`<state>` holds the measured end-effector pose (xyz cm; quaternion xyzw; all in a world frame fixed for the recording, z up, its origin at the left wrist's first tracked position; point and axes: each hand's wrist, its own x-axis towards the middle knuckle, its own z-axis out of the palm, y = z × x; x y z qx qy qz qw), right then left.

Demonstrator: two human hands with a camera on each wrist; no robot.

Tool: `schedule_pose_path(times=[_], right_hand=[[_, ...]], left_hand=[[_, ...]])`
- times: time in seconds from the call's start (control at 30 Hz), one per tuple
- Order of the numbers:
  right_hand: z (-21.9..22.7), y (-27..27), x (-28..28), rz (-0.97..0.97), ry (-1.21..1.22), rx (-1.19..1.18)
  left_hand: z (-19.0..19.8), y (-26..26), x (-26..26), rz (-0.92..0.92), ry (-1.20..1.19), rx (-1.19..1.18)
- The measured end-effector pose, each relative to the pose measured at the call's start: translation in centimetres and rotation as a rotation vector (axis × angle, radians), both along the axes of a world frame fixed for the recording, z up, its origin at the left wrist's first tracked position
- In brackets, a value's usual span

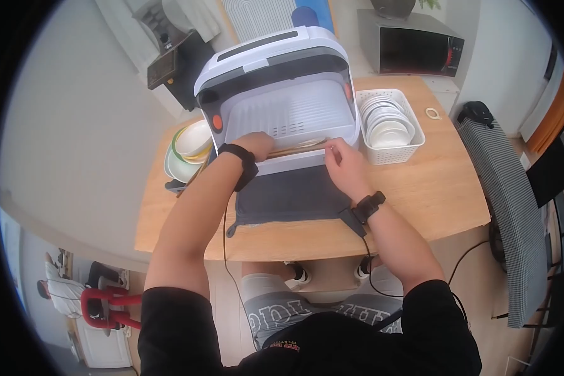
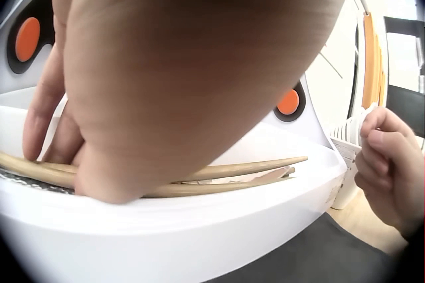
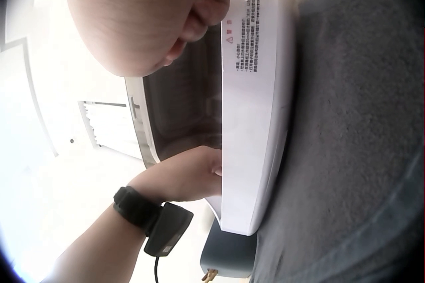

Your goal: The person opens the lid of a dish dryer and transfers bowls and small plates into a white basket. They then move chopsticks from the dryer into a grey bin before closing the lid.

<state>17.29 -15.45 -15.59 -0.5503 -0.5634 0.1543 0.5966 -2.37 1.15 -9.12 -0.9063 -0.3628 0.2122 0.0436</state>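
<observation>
A white countertop dish box [image 1: 276,164] with a raised clear-and-grey lid stands on the table. My left hand [image 1: 255,144] reaches over its front rim. In the left wrist view, its fingers [image 2: 45,114] go down around pale wooden chopsticks [image 2: 255,167] lying along the front inside the box, tapered ends to the right. The palm hides their middle. A pale, flat piece [image 2: 272,176] shows between the chopsticks. My right hand [image 1: 346,169] is at the box's front right corner. Its fingers are loosely curled, thumb near the index finger, with nothing visible in them.
A white basket [image 1: 413,147] of plates and bowls stands right of the box. Stacked bowls [image 1: 193,139] sit at the left. A dark grey cloth [image 1: 288,199] lies before the box. A white ring [image 1: 433,113] lies at the right. Cables hang from both wrists.
</observation>
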Motion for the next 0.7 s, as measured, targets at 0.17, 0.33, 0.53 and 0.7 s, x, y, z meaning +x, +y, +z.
schedule_pose_path(times=[0.17,0.33,0.53,0.7], right_hand=[[-0.4,0.2,0.1,-0.007,0.009,0.07],[-0.7,0.4,0.2,-0.008,-0.006,0.049],[-0.6,0.4,0.1,-0.011,-0.007,0.044],[-0.8,0.6,0.2,-0.009,0.021,0.025]], left_hand=[[0.9,-0.6,0.0,-0.016,-0.039,-0.037],[2.5,-1.6,0.0,0.059,-0.066,-0.133],[2.7,-0.6,-1.5,-0.005,-0.133,-0.122],[3.2,-0.3,-2.7,-0.009,-0.188,-0.139]])
